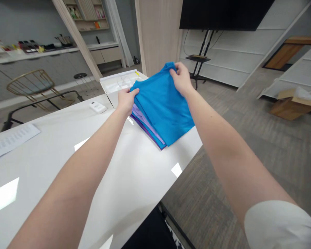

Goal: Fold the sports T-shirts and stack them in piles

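A folded blue cloth [166, 107] is held up at its far edge by both hands, while its near edge rests on a stack of folded cloths. My left hand [126, 100] pinches the left corner between thumb and fingers. At the right corner, my right hand [181, 77] grips the fabric with the thumb on the near side. Beneath the blue cloth, the edges of a lilac cloth [145, 121] and a dark purple cloth [149, 134] show, with more blue between them. Most of the stack is hidden under the top cloth.
The glossy white table [114, 180] carries a small white device [97, 107], a printed paper sheet [12, 140] and a white open box [119, 81] behind the cloths. Chairs stand beyond the far edge. A screen on a stand [202, 58] and a cardboard box [290, 107] are to the right.
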The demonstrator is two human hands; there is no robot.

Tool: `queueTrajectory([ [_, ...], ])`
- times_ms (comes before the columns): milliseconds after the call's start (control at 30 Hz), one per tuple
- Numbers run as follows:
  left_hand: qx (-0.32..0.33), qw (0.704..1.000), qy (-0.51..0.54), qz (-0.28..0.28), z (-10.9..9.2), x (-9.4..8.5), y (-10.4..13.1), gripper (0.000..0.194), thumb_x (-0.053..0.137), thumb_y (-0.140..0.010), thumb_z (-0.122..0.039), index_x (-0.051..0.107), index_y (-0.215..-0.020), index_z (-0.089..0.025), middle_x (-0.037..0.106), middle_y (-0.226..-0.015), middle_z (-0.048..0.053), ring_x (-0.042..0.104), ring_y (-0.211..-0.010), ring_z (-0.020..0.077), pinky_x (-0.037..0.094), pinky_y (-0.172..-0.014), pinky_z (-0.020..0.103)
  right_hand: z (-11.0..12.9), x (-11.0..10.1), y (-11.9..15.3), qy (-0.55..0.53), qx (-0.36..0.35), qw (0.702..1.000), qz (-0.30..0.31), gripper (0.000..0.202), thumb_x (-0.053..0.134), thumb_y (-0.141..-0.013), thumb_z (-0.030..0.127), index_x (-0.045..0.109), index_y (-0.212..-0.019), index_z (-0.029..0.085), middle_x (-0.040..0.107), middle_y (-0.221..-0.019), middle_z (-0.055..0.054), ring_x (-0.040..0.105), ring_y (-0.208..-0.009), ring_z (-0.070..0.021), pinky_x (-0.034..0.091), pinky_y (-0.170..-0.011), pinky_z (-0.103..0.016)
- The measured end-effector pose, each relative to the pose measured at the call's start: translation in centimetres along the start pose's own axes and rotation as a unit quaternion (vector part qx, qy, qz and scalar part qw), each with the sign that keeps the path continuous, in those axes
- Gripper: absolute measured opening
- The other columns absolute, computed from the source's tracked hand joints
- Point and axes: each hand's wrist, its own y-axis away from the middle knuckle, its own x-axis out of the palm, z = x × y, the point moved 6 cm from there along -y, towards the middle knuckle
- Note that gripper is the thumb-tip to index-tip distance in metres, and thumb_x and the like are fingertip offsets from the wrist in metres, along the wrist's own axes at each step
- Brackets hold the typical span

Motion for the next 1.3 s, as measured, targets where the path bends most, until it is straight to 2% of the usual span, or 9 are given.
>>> queueTrajectory([
  [133,-0.105,0.985,-0.120,-0.061,7.5,-1.7,-2.0,0.015,0.076,-0.071,-0.019,0.064,-0.080,-0.015,0.061,-0.068,0.000,0.060,-0.065,0.0165,0.051,-0.067,0.030,-6.9,8.0,2.8,0.047,0.143,0.985,0.088,0.036,0.063,-0.096,0.036,0.063,-0.126,0.017,0.070,-0.108,-0.008,0.065,-0.103,-0.0248,0.050,-0.101,-0.047],
  [233,-0.099,0.971,-0.198,-0.091,10.1,-2.9,-2.3,0.020,0.077,-0.072,-0.018,0.068,-0.090,-0.016,0.065,-0.077,0.002,0.064,-0.073,0.0183,0.052,-0.074,0.031,-8.9,10.1,6.1,0.083,0.154,0.976,0.129,0.046,0.061,-0.094,0.033,0.060,-0.137,0.017,0.069,-0.121,-0.014,0.064,-0.113,-0.0294,0.047,-0.106,-0.050],
  [467,-0.048,0.954,-0.265,-0.127,10.2,-3.4,-2.1,0.040,0.070,-0.087,-0.024,0.061,-0.125,-0.016,0.067,-0.118,0.014,0.065,-0.114,0.0272,0.048,-0.105,0.040,-11.7,7.8,10.8,0.067,0.226,0.959,0.159,0.064,0.049,-0.100,0.058,0.052,-0.150,0.016,0.058,-0.147,-0.019,0.055,-0.134,-0.0328,0.040,-0.115,-0.049],
  [600,-0.093,0.956,-0.228,-0.157,11.0,-3.0,2.5,0.075,0.074,-0.086,-0.037,0.040,-0.149,-0.015,0.039,-0.157,0.023,0.041,-0.148,0.0323,0.033,-0.122,0.043,-12.6,6.1,12.8,0.008,0.308,0.936,0.173,0.077,0.056,-0.094,0.068,0.052,-0.151,0.017,0.064,-0.141,-0.018,0.063,-0.125,-0.0321,0.045,-0.110,-0.046],
  [700,-0.170,0.967,-0.120,-0.149,12.9,-1.8,7.1,0.079,0.078,-0.083,-0.044,0.039,-0.148,-0.020,0.046,-0.154,0.019,0.046,-0.145,0.0294,0.036,-0.122,0.043,-11.7,6.1,13.5,-0.079,0.302,0.930,0.194,0.065,0.058,-0.094,0.064,0.060,-0.144,0.022,0.067,-0.139,-0.012,0.065,-0.123,-0.0286,0.047,-0.109,-0.044],
  [800,-0.178,0.979,-0.010,-0.101,13.5,0.2,10.3,0.070,0.080,-0.081,-0.047,0.046,-0.138,-0.024,0.063,-0.140,0.014,0.061,-0.131,0.0255,0.045,-0.115,0.042,-10.3,6.5,13.9,-0.130,0.297,0.921,0.218,0.056,0.062,-0.094,0.058,0.064,-0.139,0.024,0.069,-0.136,-0.008,0.066,-0.120,-0.0272,0.049,-0.108,-0.044],
  [967,-0.176,0.978,-0.052,-0.096,12.1,0.7,11.4,0.070,0.086,-0.070,-0.023,0.052,-0.132,-0.021,0.068,-0.134,0.013,0.067,-0.121,0.0263,0.051,-0.106,0.039,-7.5,6.9,14.9,-0.143,0.324,0.909,0.222,0.056,0.066,-0.093,0.052,0.063,-0.140,0.022,0.069,-0.136,-0.010,0.067,-0.121,-0.0282,0.050,-0.109,-0.047],
  [1133,-0.197,0.968,-0.100,-0.121,11.2,-4.4,12.3,0.070,0.081,-0.067,-0.017,0.055,-0.132,-0.020,0.072,-0.127,0.012,0.070,-0.116,0.0272,0.053,-0.102,0.038,-2.7,8.3,17.5,-0.201,0.357,0.874,0.262,0.052,0.070,-0.090,0.044,0.063,-0.137,0.024,0.068,-0.138,-0.009,0.069,-0.119,-0.0274,0.053,-0.106,-0.048],
  [1300,-0.192,0.967,-0.076,-0.152,11.1,-15.4,17.1,0.079,0.084,-0.064,-0.020,0.054,-0.136,-0.019,0.074,-0.121,0.014,0.073,-0.109,0.0296,0.057,-0.097,0.042,6.1,12.2,21.2,-0.265,0.302,0.848,0.345,0.045,0.078,-0.082,0.037,0.071,-0.126,0.027,0.070,-0.135,-0.007,0.068,-0.121,-0.0292,0.052,-0.110,-0.050],
])
